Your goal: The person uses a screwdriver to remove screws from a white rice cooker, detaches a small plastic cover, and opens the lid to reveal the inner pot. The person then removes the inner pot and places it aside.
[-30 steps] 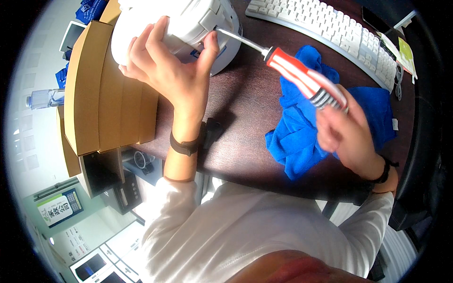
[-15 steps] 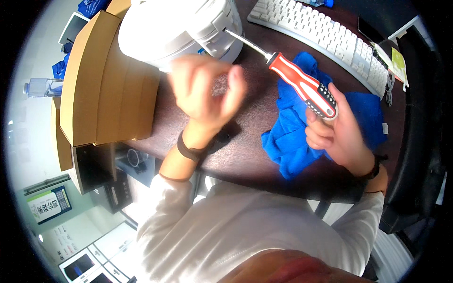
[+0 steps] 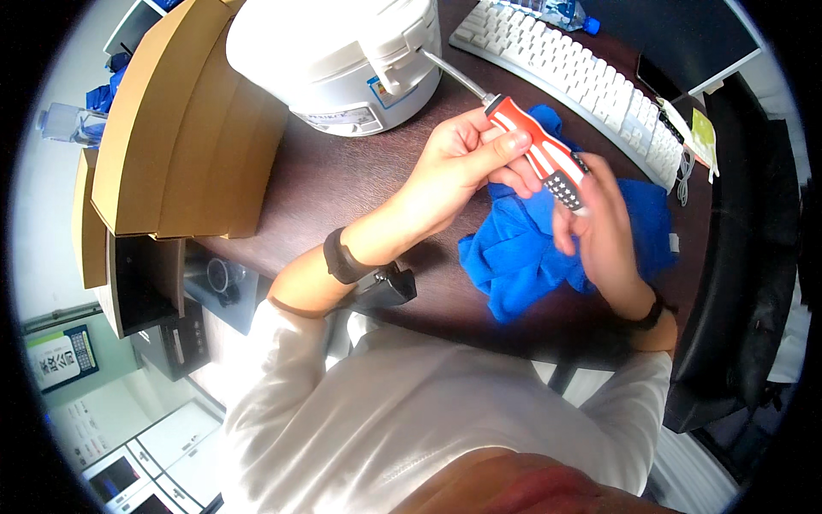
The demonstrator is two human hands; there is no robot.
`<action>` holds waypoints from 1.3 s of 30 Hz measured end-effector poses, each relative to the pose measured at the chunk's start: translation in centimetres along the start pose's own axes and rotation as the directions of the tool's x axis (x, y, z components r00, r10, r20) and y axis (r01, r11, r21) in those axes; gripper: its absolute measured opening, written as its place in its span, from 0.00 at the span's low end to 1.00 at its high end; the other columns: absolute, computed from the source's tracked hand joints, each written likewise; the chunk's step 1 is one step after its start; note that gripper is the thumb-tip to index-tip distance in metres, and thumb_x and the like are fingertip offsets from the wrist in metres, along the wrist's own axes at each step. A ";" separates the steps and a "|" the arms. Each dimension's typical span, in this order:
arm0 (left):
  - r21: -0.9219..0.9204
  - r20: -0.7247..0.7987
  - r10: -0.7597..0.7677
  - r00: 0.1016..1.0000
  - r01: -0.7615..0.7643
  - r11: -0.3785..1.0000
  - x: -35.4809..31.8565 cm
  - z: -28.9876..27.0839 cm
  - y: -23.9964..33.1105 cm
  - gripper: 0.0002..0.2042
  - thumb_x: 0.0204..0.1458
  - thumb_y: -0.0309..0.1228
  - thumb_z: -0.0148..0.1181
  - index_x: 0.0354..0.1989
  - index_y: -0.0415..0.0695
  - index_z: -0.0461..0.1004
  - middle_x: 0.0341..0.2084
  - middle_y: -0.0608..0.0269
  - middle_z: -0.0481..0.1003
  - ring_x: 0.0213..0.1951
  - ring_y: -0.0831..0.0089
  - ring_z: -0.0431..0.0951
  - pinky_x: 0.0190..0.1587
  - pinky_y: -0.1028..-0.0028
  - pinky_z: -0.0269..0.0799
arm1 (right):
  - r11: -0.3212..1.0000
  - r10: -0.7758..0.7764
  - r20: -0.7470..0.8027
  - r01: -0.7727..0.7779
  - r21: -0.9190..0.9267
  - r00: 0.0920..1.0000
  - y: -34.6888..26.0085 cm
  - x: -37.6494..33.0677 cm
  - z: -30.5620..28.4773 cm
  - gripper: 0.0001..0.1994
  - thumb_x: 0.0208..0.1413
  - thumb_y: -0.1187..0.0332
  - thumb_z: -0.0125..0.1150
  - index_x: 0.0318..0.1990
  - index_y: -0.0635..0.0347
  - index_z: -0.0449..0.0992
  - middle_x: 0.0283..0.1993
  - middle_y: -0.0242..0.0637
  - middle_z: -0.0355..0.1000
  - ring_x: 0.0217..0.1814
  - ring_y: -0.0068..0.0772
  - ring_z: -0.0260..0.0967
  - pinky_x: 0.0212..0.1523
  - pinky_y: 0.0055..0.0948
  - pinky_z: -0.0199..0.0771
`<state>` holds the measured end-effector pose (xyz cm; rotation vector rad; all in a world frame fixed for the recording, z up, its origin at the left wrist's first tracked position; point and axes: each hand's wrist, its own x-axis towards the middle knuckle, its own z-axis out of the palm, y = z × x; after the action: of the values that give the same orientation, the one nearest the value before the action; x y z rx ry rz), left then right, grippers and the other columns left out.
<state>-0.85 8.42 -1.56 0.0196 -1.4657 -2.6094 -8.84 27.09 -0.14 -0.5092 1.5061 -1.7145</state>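
A screwdriver (image 3: 535,144) with a red, white and black star-patterned handle reaches up and left to a white rice cooker (image 3: 338,51). Its metal shaft ends at the cooker's side, by a latch-like part (image 3: 398,60); whether the tip sits in a hole is too small to tell. My left hand (image 3: 462,158) is closed round the front of the handle, thumb on top. At the handle's butt end, my right hand (image 3: 608,231) is slightly blurred, with fingers and thumb spread on either side. A crumpled blue cloth (image 3: 514,248) lies beneath the screwdriver and right hand.
Brown cardboard boxes (image 3: 188,128) stand on the left. A white keyboard (image 3: 582,81) runs along the far right, with a plastic bottle (image 3: 561,13) behind it. A phone (image 3: 658,79) lies near a monitor (image 3: 702,34). A small black object (image 3: 387,287) sits beside my left forearm.
My left hand has moved right from beside the cooker and taken hold of the screwdriver handle. My right hand has loosened its fingers at the butt end, and the handle has turned.
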 end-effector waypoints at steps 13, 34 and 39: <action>-0.135 0.062 0.033 0.997 -0.025 0.991 0.0 -0.3 -0.4 0.19 0.62 0.40 0.51 0.49 0.34 0.68 0.31 0.54 0.77 0.27 0.74 0.78 0.28 0.76 0.75 | 0.977 0.151 0.156 -0.171 0.127 0.976 0.0 0.0 0.1 0.28 0.66 0.47 0.36 0.32 0.65 0.72 0.12 0.28 0.58 0.12 0.19 0.51 0.15 0.21 0.50; -0.131 0.003 0.029 1.000 -0.028 0.991 0.1 -0.3 0.0 0.18 0.61 0.40 0.52 0.46 0.35 0.69 0.41 0.49 0.77 0.23 0.76 0.76 0.30 0.79 0.76 | 0.964 -0.151 0.113 0.171 -0.202 0.982 -0.2 0.1 0.0 0.21 0.62 0.51 0.52 0.45 0.64 0.67 0.22 0.32 0.67 0.15 0.23 0.61 0.17 0.23 0.61; -0.107 0.004 0.025 1.000 -0.024 0.994 -0.2 -0.6 -0.5 0.19 0.61 0.43 0.52 0.44 0.35 0.71 0.37 0.52 0.78 0.23 0.78 0.76 0.28 0.79 0.75 | 0.455 -0.603 0.169 0.510 -0.730 0.780 0.0 0.3 1.3 0.17 0.54 0.63 0.64 0.44 0.63 0.68 0.27 0.38 0.72 0.23 0.29 0.70 0.24 0.26 0.71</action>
<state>-0.65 8.17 -2.27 -0.0171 -1.3173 -2.6659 -8.04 26.05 0.08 -1.5263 2.3171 -1.4875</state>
